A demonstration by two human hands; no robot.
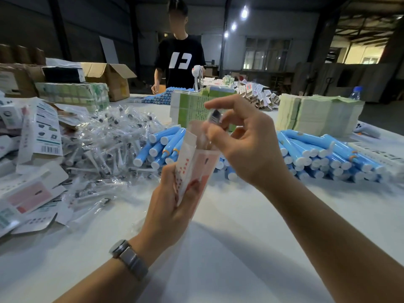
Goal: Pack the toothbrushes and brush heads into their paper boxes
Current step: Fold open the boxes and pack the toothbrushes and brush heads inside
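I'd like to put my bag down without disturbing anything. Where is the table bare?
The bare white table in front, under the wearer's forearms, is the widest patch. A narrower bare strip lies beyond the wrapped brush heads, before the cardboard boxes. The left edge is crowded with flat paper boxes; blue toothbrush handles fill the right.

We see a pink-and-white paper box (192, 167) held upright, top open, a wrapped brush head (215, 115) poking from its mouth. Blue toothbrush handles (323, 154) lie heaped behind; bagged brush heads (109, 138) pile up left.
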